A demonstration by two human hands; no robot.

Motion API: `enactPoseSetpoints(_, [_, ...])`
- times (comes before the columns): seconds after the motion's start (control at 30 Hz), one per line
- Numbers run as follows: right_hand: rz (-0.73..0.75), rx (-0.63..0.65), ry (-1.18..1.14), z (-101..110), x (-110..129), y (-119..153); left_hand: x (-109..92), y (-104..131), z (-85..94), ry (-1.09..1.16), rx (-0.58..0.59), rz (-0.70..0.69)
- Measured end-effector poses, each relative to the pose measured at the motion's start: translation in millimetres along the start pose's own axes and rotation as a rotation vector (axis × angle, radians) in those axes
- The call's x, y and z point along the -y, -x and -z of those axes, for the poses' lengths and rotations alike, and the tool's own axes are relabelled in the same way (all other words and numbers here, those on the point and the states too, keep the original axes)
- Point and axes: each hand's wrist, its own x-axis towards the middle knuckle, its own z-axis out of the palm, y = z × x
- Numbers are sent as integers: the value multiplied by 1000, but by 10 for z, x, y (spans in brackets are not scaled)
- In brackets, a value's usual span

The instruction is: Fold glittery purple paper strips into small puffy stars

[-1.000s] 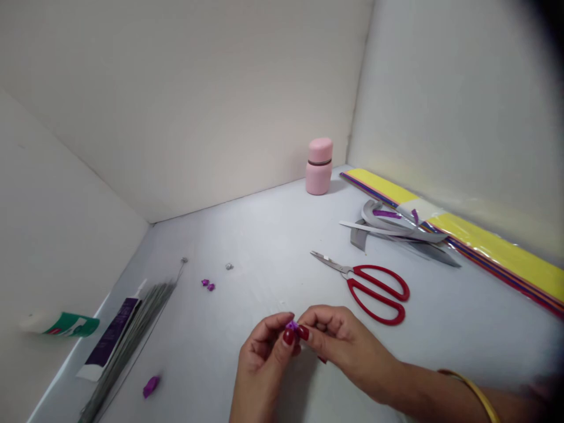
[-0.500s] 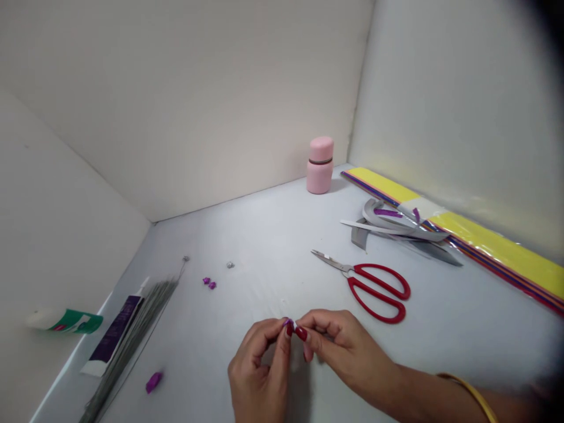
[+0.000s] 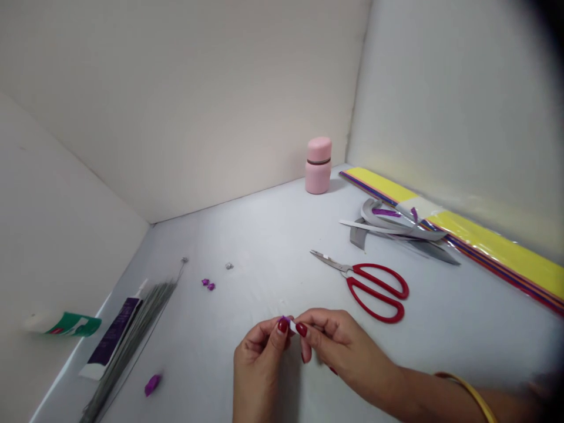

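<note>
At the near edge of the view, low and just right of centre, we record two hands: left hand (image 3: 259, 358), thumb and finger pinching the purple end of a small folded piece (image 3: 292, 325); right hand (image 3: 341, 338), fingertips pinched on its white end. The piece lies between both sets of fingertips, neither hand nearer; its visible length runs roughly left to right, dipping slightly rightward. Beyond the right hand we list red-handled scissors (image 3: 347, 268), blades pointing away and leftward. Left of the hands, on the surface (image 3: 264, 235), we note two small purple stars (image 3: 205, 282), side by side, and, farther out, a wire bundle (image 3: 136, 341).
</note>
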Motion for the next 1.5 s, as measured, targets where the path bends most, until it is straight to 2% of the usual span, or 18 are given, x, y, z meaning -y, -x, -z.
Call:
enactPoseSetpoints(0.17, [65,-2,30,0,-11,-5,-27,0,1,-43,4,-9])
enactPoseSetpoints(0.23, [81,3,35,-1,-14,-1,-45,23,-7,-98,-21,-53])
enactPoseSetpoints(0.3, [88,6,26,-3,-12,4,-47,51,-15,-213,-77,-202])
enactPoseSetpoints(0.4, [88,17,-9,-8,-3,9,-11,88,-29,-390,-165,-582])
enactPoseSetpoints(0.47, [87,21,-44,-9,2,5,27,101,-41,-452,-186,-782])
enactPoseSetpoints(0.53, [86,17,-75,-6,3,-4,62,106,-53,-500,-164,-865])
enactPoseSetpoints(0.6, [89,6,-100,0,-4,-17,83,106,-60,-542,-114,-886])
enactPoseSetpoints(0.73, [99,-7,-98,17,-28,-24,65,105,-39,-531,-33,-858])
enactPoseSetpoints(0.97, [65,-7,-4,16,-1,2,-25,76,13,-319,-18,-483])
enactPoseSetpoints(1.13, [-12,-11,-51,17,18,-30,-39,73,-1,-267,67,-423])
enactPoseSetpoints(1.27, [-33,-40,-78,30,21,-54,-78,83,-5,-212,97,-306])
enactPoseSetpoints(1.5, [-81,59,-220,34,-10,-50,-149,18,39,-118,265,-218])
